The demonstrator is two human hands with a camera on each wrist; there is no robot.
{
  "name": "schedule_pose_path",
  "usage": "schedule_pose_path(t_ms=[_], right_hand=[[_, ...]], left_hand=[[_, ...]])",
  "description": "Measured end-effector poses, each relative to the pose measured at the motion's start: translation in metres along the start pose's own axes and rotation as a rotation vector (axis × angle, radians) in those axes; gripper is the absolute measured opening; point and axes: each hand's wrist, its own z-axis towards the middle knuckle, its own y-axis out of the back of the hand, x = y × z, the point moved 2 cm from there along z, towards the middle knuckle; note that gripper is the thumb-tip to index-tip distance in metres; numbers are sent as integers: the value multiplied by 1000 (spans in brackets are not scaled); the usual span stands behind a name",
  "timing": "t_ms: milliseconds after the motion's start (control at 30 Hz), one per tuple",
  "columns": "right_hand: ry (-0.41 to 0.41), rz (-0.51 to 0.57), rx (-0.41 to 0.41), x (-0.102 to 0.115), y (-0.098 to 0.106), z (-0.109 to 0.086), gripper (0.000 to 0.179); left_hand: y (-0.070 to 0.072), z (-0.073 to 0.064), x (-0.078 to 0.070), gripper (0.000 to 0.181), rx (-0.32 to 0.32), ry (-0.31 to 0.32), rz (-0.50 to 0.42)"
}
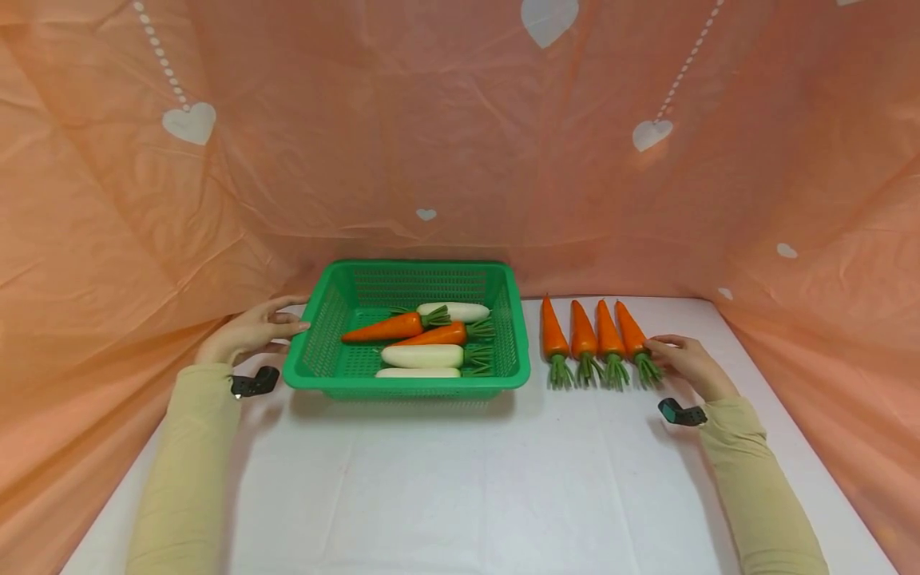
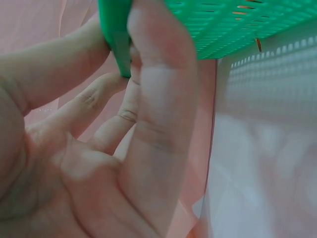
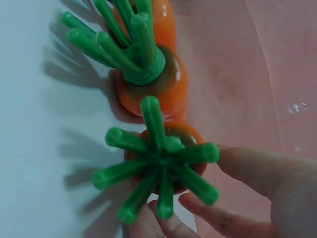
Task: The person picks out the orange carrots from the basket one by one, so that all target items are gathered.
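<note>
A green plastic basket [image 1: 406,382] sits left of centre in the head view, holding two carrots [image 1: 384,328] and several white radishes [image 1: 422,356]. At its left rim is my left hand [image 1: 247,329]; the left wrist view shows the rim [image 2: 118,52] held between thumb and fingers. Right of the basket, several carrots [image 1: 553,329] lie in a row, green stems toward me. My right hand [image 1: 686,361] holds the rightmost carrot [image 1: 630,327] near its stem end. From the right wrist, its green stem [image 3: 161,161] partly covers the fingertips.
A white cloth [image 1: 460,479] covers the table. Orange-pink sheeting with white hearts [image 1: 652,134] hangs behind and along both sides, close to the basket's back. Black wrist cameras [image 1: 681,412] sit on both wrists.
</note>
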Motion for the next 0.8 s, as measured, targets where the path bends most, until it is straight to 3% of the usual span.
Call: schedule_pose_path(t_ms=[200,300,567,800], right_hand=[[15,48,-6,6,3,-6,68],[64,60,-15,17,8,-8,67],[220,33,61,77,8,-9,62],[273,81,132,133,-17,5,58]], left_hand=[[0,-1,-1,73,3,-5,-1],[0,0,-1,72,2,-7,9],[0,2,-1,71,-4,-14,12],[-1,1,0,71,1,-18,11]])
